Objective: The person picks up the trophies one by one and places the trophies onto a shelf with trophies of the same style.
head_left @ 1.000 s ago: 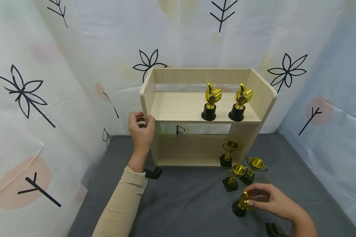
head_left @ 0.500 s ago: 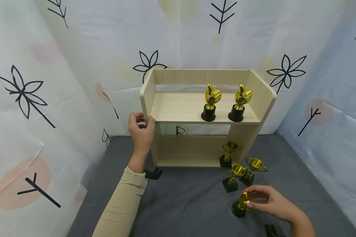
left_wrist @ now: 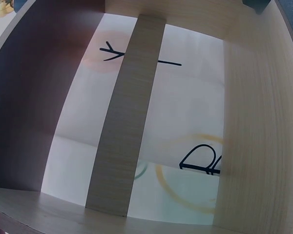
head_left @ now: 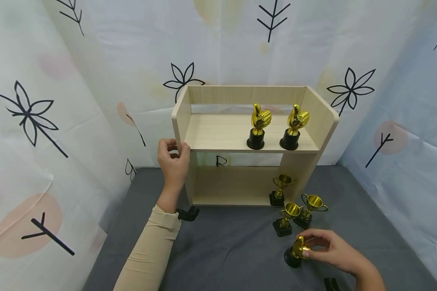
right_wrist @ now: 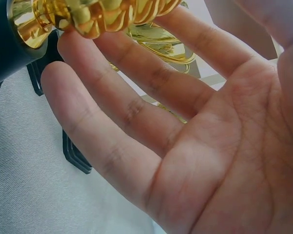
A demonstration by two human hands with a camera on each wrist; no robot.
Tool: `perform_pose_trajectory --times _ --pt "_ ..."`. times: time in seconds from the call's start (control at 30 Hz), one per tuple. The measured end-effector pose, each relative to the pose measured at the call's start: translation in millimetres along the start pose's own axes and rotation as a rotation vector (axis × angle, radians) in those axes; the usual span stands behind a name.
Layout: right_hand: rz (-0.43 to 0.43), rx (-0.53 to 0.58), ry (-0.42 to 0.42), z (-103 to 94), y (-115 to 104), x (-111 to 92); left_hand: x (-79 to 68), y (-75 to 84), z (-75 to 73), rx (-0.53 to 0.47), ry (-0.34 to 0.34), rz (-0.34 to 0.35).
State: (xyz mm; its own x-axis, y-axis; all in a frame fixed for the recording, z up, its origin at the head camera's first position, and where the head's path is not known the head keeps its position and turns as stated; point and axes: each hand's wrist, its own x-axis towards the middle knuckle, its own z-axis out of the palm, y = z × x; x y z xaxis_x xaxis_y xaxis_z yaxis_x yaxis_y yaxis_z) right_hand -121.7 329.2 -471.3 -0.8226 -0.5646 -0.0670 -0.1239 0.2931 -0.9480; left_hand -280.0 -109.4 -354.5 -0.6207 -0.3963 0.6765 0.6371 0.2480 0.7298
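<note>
My left hand [head_left: 172,161] grips the front edge of the left side panel of a two-tier wooden shelf [head_left: 218,131]; the left wrist view looks into its lower compartment, past a wooden slat [left_wrist: 122,122]. At the front right, my right hand [head_left: 333,250] pinches a gold thumbs-up trophy [head_left: 293,258] by its gold top, between thumb and fingertips. The trophy leans, its round black base low over the grey cloth. In the right wrist view its ridged gold part [right_wrist: 112,14] lies across the fingertips, while the palm faces the camera.
Two matching thumbs-up trophies, one left [head_left: 256,137] and one right [head_left: 289,137], stand on the upper shelf. A gold cup [head_left: 278,194] stands in the lower compartment's right end. Two more cups, one left [head_left: 284,224] and one right [head_left: 304,218], are on the cloth [head_left: 222,250].
Almost nothing moves. The whole head view shifts slightly downward; both hands keep their hold on the shelf and the thumbs-up trophy.
</note>
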Motion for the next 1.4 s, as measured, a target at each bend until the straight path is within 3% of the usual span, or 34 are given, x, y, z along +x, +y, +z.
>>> perform_pose_trajectory --times 0.7,1.2,1.4 --pt "-0.073 0.031 0.015 5.6 8.7 0.6 0.1 -4.2 -0.4 0.003 -0.006 -0.025" --pt "-0.025 0.089 -0.027 5.0 7.2 0.4 0.1 -3.0 -0.3 -0.008 -0.002 0.004" --pt "-0.020 0.074 -0.022 5.9 6.9 0.6 0.3 -3.9 -0.7 -0.005 -0.007 -0.018"
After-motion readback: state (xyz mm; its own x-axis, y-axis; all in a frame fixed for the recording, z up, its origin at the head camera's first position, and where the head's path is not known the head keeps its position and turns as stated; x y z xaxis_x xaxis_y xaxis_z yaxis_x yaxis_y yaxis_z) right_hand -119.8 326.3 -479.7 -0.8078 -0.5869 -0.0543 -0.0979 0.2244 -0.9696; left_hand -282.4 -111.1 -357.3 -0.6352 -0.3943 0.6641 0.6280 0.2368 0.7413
